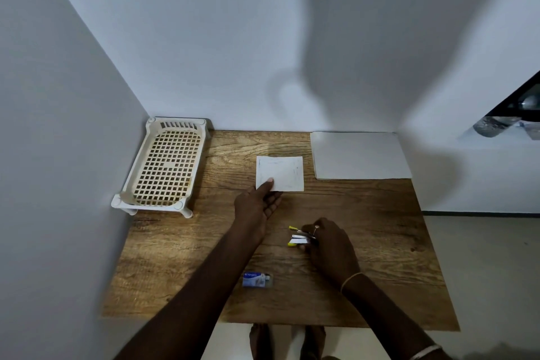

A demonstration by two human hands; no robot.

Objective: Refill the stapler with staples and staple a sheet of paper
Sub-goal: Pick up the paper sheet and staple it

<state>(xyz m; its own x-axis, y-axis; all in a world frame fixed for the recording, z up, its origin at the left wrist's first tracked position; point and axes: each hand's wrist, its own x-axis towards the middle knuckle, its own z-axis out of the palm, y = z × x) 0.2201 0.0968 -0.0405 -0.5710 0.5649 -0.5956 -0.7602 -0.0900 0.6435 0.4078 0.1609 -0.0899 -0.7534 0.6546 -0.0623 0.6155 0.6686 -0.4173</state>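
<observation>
Cream plastic basket (163,166) with a square-lattice floor sits far-left on the wood-grain table (380,242); small blue-white staple box (257,280) lies near the front edge. Left hand (257,204) pinches the near-left corner of the square white paper sheet (280,173) mid-table, thumb on top, fingers under. Right hand (330,245) has fingers curled round the yellow-tipped metal stapler (299,237), hinged open, just right of centre; flat white rounded-corner board (361,155) lies far-right.
</observation>
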